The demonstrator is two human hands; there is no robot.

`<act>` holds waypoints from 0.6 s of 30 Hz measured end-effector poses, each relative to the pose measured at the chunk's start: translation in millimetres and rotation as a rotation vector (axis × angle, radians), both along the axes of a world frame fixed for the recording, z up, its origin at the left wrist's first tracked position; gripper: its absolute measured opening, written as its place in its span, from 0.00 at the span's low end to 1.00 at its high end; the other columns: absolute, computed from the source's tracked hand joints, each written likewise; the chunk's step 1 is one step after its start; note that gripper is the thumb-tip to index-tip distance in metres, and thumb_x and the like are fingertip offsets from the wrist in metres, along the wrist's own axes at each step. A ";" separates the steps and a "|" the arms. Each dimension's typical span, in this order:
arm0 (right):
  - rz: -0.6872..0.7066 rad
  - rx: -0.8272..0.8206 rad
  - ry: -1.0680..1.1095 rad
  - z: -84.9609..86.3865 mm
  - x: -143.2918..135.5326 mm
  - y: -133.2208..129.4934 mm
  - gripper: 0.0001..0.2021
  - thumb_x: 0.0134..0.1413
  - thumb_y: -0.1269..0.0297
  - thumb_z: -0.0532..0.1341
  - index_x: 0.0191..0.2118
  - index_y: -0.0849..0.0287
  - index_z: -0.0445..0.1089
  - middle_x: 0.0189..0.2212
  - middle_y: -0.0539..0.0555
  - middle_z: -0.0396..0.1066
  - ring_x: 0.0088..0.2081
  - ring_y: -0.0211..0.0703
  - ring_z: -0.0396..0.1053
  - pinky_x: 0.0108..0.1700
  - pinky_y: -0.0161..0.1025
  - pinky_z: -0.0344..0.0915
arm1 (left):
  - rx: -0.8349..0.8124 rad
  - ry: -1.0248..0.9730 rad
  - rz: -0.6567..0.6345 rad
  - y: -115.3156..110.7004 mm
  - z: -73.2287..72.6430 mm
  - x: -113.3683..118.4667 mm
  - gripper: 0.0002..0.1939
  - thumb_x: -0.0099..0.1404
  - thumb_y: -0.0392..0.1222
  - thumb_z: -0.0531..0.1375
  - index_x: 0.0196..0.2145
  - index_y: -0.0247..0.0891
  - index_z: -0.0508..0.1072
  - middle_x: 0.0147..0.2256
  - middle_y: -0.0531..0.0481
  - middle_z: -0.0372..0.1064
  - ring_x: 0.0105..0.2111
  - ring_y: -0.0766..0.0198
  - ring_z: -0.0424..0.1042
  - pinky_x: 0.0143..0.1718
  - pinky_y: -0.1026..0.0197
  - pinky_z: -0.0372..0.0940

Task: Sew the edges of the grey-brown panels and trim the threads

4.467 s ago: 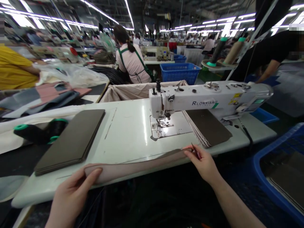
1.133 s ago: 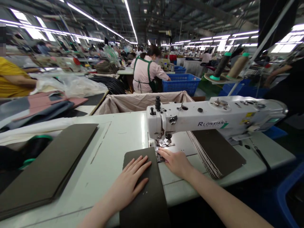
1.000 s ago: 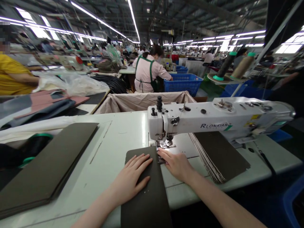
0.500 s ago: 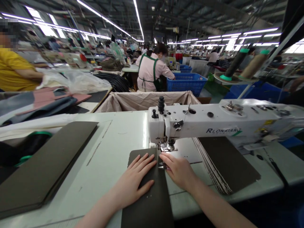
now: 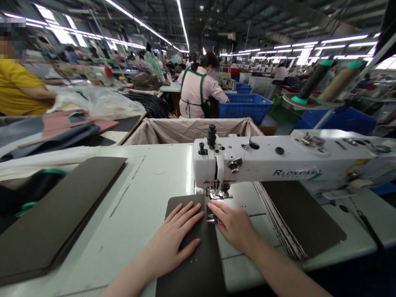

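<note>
A dark olive panel (image 5: 198, 270) lies lengthwise under the needle area of a white sewing machine (image 5: 247, 159). My left hand (image 5: 175, 231) rests flat on the panel, fingers stretched out and thumb apart. Close to the presser foot (image 5: 220, 194), my right hand (image 5: 235, 222) has its fingertips on the panel's right edge. Small thread snips (image 5: 212, 218) are tucked in that hand, their metal blades poking out to the left; the handle is mostly hidden by the palm.
Behind the machine arm lies a stack of dark panels (image 5: 305, 216) with pale edges. More long dark panels (image 5: 71, 206) lie at left beside a black thread cone (image 5: 43, 185). A beige cloth-lined bin (image 5: 173, 130) stands beyond the table. Co-workers sit at left and ahead, near a blue crate (image 5: 244, 106).
The view has shifted slightly. Both hands and the panel stay in nearly the same place by the presser foot, and the snips' blades show a little more spread.
</note>
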State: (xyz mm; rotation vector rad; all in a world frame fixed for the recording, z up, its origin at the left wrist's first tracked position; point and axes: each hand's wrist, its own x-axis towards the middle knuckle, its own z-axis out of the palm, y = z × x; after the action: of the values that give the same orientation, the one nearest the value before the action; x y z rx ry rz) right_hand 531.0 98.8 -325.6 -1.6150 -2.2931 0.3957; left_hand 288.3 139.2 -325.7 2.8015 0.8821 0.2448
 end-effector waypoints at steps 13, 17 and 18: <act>-0.015 0.000 -0.005 -3.6 0.5 0.2 0.27 0.59 0.71 0.53 0.64 0.52 0.57 0.64 0.50 0.57 0.57 0.45 0.64 0.59 0.43 0.61 | -0.006 -0.012 -0.020 4.3 3.5 1.2 0.30 0.69 0.49 0.54 0.66 0.48 0.54 0.67 0.52 0.48 0.66 0.51 0.49 0.66 0.43 0.47; -0.020 0.012 0.010 -4.8 0.1 -0.4 0.27 0.60 0.70 0.54 0.64 0.51 0.56 0.64 0.48 0.58 0.57 0.45 0.64 0.58 0.42 0.62 | -0.005 0.018 -0.009 6.5 2.9 1.1 0.29 0.70 0.49 0.53 0.66 0.48 0.53 0.68 0.54 0.46 0.67 0.54 0.48 0.67 0.44 0.46; -0.021 0.016 0.012 -5.0 0.1 -0.7 0.27 0.60 0.70 0.54 0.64 0.51 0.56 0.64 0.48 0.58 0.57 0.45 0.64 0.58 0.42 0.62 | -0.005 0.016 -0.003 7.2 2.1 1.3 0.28 0.70 0.49 0.52 0.66 0.48 0.53 0.68 0.54 0.46 0.67 0.54 0.47 0.67 0.44 0.46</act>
State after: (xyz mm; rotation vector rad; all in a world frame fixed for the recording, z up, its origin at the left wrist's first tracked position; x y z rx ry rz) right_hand 531.1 98.1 -330.6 -1.6234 -2.2624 0.3809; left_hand 289.6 146.4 -323.6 2.8039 0.8804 0.2202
